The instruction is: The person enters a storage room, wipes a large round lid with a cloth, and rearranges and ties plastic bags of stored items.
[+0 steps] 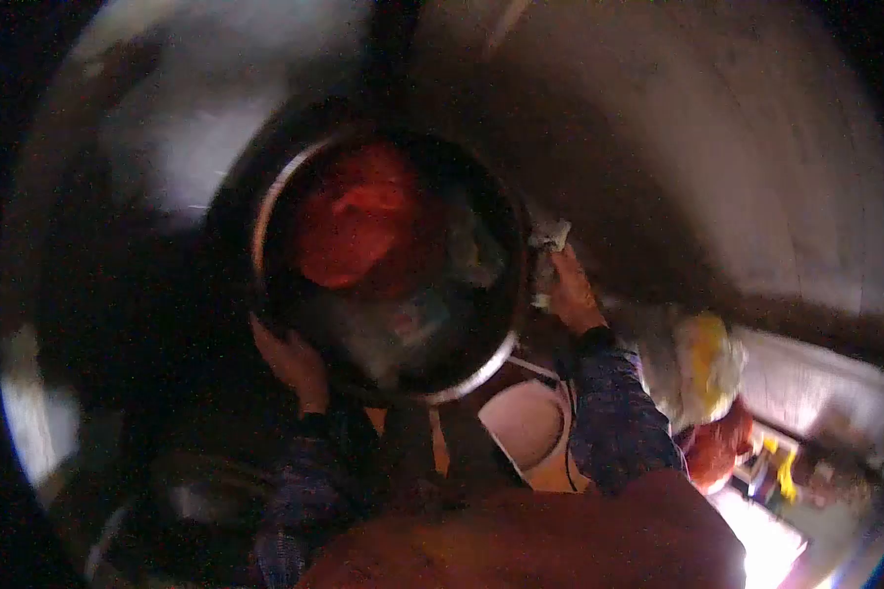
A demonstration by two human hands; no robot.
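**2 hands at a big round pot, red stuff inside**

The big round pot (263,236) is in the mid of the view, a bit to the left. The L hand (295,368) is at its low left side. Its fingers look close to each other, but I can't tell if they grip the pot. The R hand (575,293) is at the right side, w/ its fingers on a pale, crumpled cloth (550,236) next to the pot. I can't tell if they squeeze it; it's dark & blurry.

In the pot is a red lump (349,236), up top & left. Pale stuff (368,329) is below it, & a gray-green thing (476,255) is on the right. Too blurry to say what they are.

Both arms have dark sleeves (609,407). A pinkish round thing (525,422) is below the pot. A yellow & white bundle (707,363) is off to the right, near a red-brown thing (719,447).
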